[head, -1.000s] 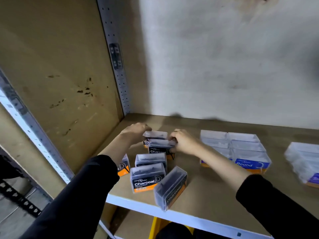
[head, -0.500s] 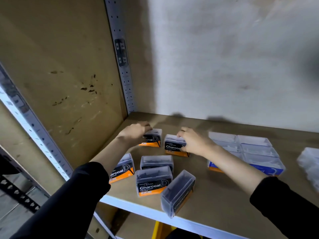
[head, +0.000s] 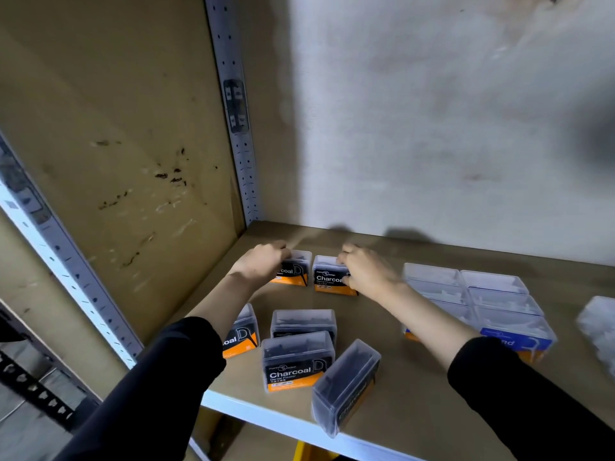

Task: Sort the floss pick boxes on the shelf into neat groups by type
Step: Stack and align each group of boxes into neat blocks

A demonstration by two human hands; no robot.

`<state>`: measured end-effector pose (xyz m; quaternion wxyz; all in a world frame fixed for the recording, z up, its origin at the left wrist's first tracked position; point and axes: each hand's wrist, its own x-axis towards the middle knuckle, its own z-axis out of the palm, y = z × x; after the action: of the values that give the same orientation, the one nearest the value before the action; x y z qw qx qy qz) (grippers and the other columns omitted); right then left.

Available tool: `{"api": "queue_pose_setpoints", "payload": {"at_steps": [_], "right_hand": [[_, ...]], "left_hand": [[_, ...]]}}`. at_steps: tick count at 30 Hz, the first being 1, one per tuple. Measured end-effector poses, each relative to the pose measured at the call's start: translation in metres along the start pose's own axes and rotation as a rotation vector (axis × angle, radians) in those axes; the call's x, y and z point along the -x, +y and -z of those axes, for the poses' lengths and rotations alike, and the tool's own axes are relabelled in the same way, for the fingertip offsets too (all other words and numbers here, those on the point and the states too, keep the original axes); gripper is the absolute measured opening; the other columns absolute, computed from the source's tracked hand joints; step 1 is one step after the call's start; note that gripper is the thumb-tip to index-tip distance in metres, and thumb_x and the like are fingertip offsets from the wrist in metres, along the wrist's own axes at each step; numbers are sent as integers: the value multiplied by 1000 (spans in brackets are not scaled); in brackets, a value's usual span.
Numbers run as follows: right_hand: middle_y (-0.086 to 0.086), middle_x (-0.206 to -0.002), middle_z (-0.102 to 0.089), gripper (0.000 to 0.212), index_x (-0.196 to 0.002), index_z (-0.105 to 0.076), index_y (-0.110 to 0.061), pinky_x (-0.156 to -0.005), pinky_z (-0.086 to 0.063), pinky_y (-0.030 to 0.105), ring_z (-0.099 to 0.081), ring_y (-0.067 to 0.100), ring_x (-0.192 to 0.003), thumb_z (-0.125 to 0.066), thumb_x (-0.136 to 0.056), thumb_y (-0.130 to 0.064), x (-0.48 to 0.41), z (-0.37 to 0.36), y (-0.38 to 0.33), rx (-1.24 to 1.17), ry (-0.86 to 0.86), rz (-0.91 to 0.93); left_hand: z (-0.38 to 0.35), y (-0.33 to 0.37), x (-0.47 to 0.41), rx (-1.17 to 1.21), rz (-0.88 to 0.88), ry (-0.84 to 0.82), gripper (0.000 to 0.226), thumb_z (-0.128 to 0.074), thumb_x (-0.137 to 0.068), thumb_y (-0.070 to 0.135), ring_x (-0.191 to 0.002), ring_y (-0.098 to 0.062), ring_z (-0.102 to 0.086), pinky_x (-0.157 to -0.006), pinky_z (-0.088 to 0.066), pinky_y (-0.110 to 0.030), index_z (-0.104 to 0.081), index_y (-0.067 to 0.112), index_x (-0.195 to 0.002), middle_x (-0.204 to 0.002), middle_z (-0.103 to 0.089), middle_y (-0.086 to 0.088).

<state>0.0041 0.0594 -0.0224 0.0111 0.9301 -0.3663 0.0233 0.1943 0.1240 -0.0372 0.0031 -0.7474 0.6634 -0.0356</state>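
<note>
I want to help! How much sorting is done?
Done: the blue boxes sit in a tidy block. In hand: the left hand holds the back-left Charcoal box, the right hand the back-right Charcoal box. Left: four front Charcoal boxes scattered, one tipped.

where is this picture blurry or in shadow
Head view: the clear boxes at the far right edge are smeared; the left hand gripping the rear left Charcoal box and right hand gripping the rear right Charcoal box cast soft shadows on the back wall.
</note>
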Motion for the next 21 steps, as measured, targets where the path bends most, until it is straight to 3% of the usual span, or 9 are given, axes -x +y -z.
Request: {"api": "queue_pose_setpoints", "payload": {"at_steps": [15,21], "right_hand": [[9,-120,-50,32,-119,-58,-6,-81,-47,36,-55,30,-109,-56,-86,-7,-11,-4,-4,-63,15,-20],[9,-119,-52,34,-118,-58,-8,-77,-46,34,-54,27,-106,-58,-85,-12,-11,1,-3,-122,-3,13]], "left_hand": [[0,-11,-2,120,-54,18,34,-49,-90,4,-113,-32,-55,-91,-44,-38,-57,5,-123,-123,-55,-13],[10,-6,4,165,-33,-29,45,-50,-89,5,-124,-27,-48,-98,-39,-32,-47,10,-133,-138,-46,-6]]}}
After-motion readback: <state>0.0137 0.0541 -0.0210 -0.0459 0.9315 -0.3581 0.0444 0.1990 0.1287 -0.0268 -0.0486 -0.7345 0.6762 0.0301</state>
